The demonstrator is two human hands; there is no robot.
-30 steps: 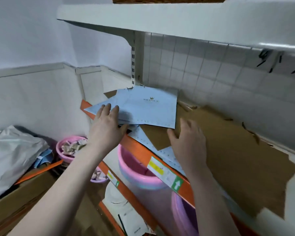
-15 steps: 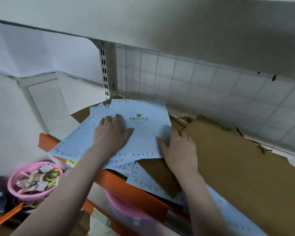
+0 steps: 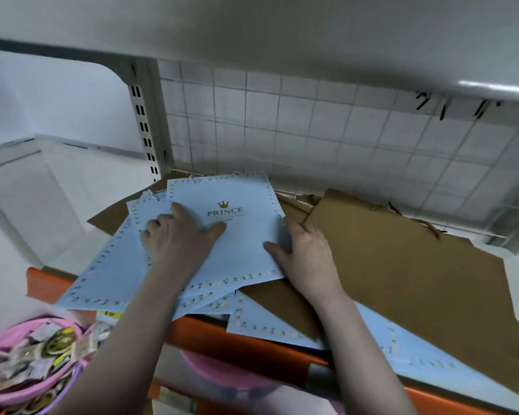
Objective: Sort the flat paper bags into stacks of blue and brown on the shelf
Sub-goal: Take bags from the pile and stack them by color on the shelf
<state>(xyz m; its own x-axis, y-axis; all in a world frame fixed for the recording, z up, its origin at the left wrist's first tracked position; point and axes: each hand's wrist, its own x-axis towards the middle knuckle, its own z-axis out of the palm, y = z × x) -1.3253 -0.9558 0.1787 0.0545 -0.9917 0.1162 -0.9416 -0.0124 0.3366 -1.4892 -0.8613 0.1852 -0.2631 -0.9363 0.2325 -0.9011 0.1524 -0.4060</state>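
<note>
On the orange-edged shelf (image 3: 192, 327), under a white tiled wall (image 3: 327, 124), I see my left hand (image 3: 177, 238) and right hand (image 3: 306, 253) pressing flat-fingered on the blue bags (image 3: 240, 241); brown bags (image 3: 402, 265) lie right.

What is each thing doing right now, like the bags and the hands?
top blue bag: flat, logo up, under both hands
left hand: open, pressing on it
right hand: open, at its right edge
other blue bags: fanned out, overhanging the shelf
brown bags: lying flat, overlapping
pink basin: full of small packets
</note>
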